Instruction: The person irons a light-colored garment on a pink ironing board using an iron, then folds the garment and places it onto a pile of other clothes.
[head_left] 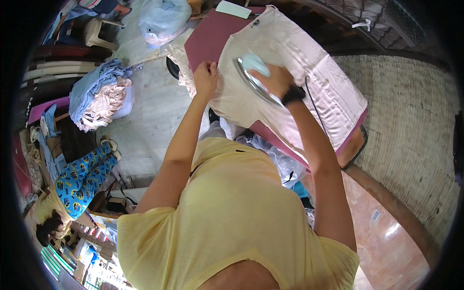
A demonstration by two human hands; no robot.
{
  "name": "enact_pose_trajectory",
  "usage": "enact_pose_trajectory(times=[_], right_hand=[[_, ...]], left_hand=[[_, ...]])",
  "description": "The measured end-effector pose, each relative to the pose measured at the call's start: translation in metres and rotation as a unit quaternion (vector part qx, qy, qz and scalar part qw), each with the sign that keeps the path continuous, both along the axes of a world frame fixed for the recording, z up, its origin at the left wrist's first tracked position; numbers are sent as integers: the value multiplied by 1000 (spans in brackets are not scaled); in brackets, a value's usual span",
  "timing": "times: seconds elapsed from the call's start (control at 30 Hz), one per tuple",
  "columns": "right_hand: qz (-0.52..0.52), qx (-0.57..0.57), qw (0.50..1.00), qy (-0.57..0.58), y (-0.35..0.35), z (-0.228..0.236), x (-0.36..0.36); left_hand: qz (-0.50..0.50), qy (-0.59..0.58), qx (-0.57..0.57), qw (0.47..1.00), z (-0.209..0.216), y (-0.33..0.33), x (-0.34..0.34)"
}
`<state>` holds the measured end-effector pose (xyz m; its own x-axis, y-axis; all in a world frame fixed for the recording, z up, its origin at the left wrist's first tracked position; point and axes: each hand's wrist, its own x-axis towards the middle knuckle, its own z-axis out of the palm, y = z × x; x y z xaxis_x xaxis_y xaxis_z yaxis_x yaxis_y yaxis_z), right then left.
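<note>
A pale pink-cream garment (270, 38) lies spread over a maroon ironing board (205, 43), with part of its cloth hanging off the left side. My right hand (276, 81) is closed around the handle of a light-blue iron (252, 63). The iron's metal soleplate edge shows on its left, and the iron rests on the garment. At the board's left edge, my left hand (206, 78) has its fingers curled together in a pinch on the cloth. The fingertips are partly hidden. From beside my right wrist, a dark cord (315, 106) runs down across the garment.
A white flat piece (233, 9) lies at the board's far end. To the left are a pile of blue and pink clothes (100, 94), a filled plastic bag (164, 19) and a plastic stool (101, 34). Another person (82, 183) is at the far left.
</note>
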<state>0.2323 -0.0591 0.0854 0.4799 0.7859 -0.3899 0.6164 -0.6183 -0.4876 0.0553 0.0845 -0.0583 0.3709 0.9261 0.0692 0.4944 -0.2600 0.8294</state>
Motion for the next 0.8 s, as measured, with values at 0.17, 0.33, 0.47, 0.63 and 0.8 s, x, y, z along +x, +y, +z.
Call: enact_pose_trajectory(times=[0.17,0.33,0.47,0.63,0.8], right_hand=[[5,105,980,-170,-199,-13,-1],[-59,139,976,-158,-270,-31,-29],[-36,165,973,-156,-238,-54,-32],[-13,126,981,-146,-118,-35,-33],[22,57,991,-122,-23,-22,-25]], left_hand=[[-36,80,92,992,3,1,13],[-24,-39,42,998,0,4,17],[-61,36,162,984,2,11,9],[-35,-30,78,996,-1,12,6],[-12,-69,-27,997,-13,24,5]])
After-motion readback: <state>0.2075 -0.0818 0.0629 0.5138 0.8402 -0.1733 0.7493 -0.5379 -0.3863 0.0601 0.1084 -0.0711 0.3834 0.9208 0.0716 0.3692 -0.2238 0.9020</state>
